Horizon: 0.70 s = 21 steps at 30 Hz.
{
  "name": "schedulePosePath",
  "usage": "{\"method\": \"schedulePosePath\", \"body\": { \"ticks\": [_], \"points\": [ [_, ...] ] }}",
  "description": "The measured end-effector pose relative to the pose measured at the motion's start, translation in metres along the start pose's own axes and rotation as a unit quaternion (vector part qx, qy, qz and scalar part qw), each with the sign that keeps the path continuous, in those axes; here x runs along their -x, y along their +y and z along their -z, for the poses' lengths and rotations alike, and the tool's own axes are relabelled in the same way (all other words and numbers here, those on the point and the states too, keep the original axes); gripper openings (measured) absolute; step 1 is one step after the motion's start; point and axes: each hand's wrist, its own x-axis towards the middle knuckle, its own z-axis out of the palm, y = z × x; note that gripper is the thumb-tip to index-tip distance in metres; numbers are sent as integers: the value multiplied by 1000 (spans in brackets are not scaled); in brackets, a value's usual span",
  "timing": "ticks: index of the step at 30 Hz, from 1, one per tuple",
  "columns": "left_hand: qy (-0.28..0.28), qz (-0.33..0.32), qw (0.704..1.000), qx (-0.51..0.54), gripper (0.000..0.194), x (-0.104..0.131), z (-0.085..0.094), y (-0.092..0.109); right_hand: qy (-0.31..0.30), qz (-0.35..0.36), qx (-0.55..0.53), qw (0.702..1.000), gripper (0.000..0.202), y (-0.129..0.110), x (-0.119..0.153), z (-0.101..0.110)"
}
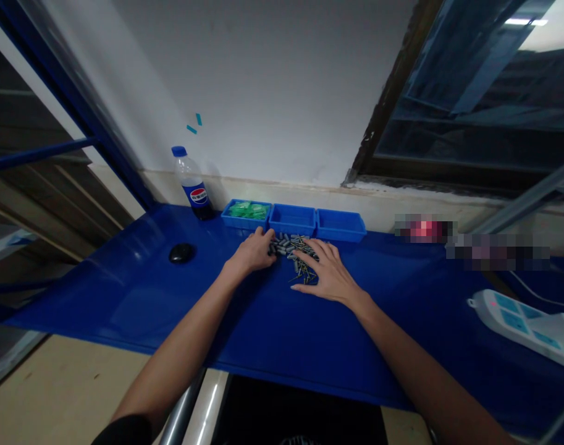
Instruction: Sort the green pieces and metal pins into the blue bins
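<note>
A heap of grey wall plugs point(282, 245) lies on the blue tabletop between my two hands, with thin brass-coloured screws point(304, 271) mixed in at its right side. My left hand point(256, 250) rests at the heap's left edge, its fingers bent and the thumb apart from them. Spread over the right part of the heap is my right hand point(327, 271), fingers apart and touching the screws and plugs. Just behind the heap stand a blue bin point(228, 219) with green plastic pieces point(248, 211), a middle blue bin point(291, 228) and a right blue bin point(341, 234).
A cola bottle point(197, 193) with a blue cap stands at the back left, near a black rounded object point(180, 253). A white power strip point(527, 324) lies at the right. The wall point(272, 93) rises behind the bins; blurred items sit at the back right.
</note>
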Motion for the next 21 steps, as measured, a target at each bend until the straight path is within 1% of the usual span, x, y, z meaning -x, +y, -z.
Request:
{"method": "schedulePosePath", "body": {
  "ticks": [2, 4, 7, 9, 11, 13, 15, 16, 18, 19, 21],
  "points": [
    [-16, 7, 1000, 14, 48, -1, 2, -7, 7, 13, 9, 1000, 68, 3, -7, -3],
    [-35, 9, 999, 24, 45, -3, 4, -14, 21, 32, 8, 999, 61, 6, -12, -5],
    [-16, 5, 998, 63, 40, -5, 10, -20, 46, 50, -31, 997, 56, 8, -18, -5],
    [13, -13, 993, 119, 36, -7, 13, -18, 84, 24, -77, 993, 45, 8, -21, -5],
    [42, -45, 978, 200, 31, -8, 13, -11, 144, -31, -137, 980, 32, 7, -23, -6],
    [69, -84, 950, 292, 27, -8, 10, 1, 192, -102, -221, 951, 28, 6, -23, -7],
    [97, -122, 913, 376, 26, -9, 4, 15, 202, -159, -321, 911, 29, 6, -21, -8],
    [102, -136, 895, 413, 29, -9, 0, 21, 193, -179, -371, 891, 32, 6, -20, -9],
    [118, -138, 861, 475, 31, -9, -8, 32, 164, -201, -457, 851, 37, 7, -17, -9],
    [128, -134, 849, 495, 31, -9, -12, 36, 153, -210, -490, 832, 39, 7, -15, -9],
    [135, -132, 835, 517, 32, -8, -18, 40, 137, -224, -536, 802, 41, 7, -14, -8]
  ]
}}
